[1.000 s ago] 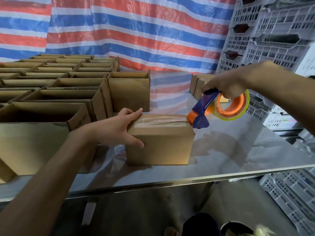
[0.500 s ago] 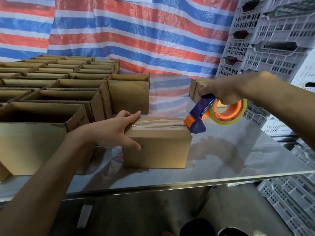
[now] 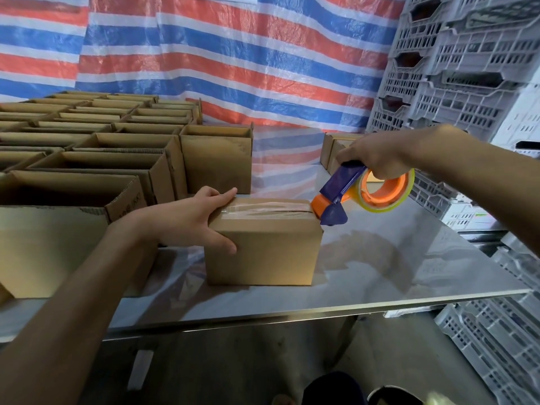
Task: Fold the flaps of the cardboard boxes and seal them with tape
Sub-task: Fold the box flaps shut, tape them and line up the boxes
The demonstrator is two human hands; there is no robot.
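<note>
Over the last second the dispenser (image 3: 340, 188) has dipped from just above the right end of the box (image 3: 263, 252) down onto its top right edge, where the orange and blue nose now touches. The box has stayed at the middle of the frame on the steel table (image 3: 409, 267), flaps folded shut, with a clear tape strip (image 3: 263, 211) along its top seam. The left hand (image 3: 187, 222) holds the box's left end, fingers laid over the top and thumb pressed on the front face. The right hand (image 3: 377, 154), right of centre, has its fingers wrapped round the dispenser's handle above the roll (image 3: 388, 191). Open boxes (image 3: 87, 171) fill the left of the frame. Grey crates (image 3: 467, 68) are stacked at upper right, against a striped tarp (image 3: 233, 54).
</note>
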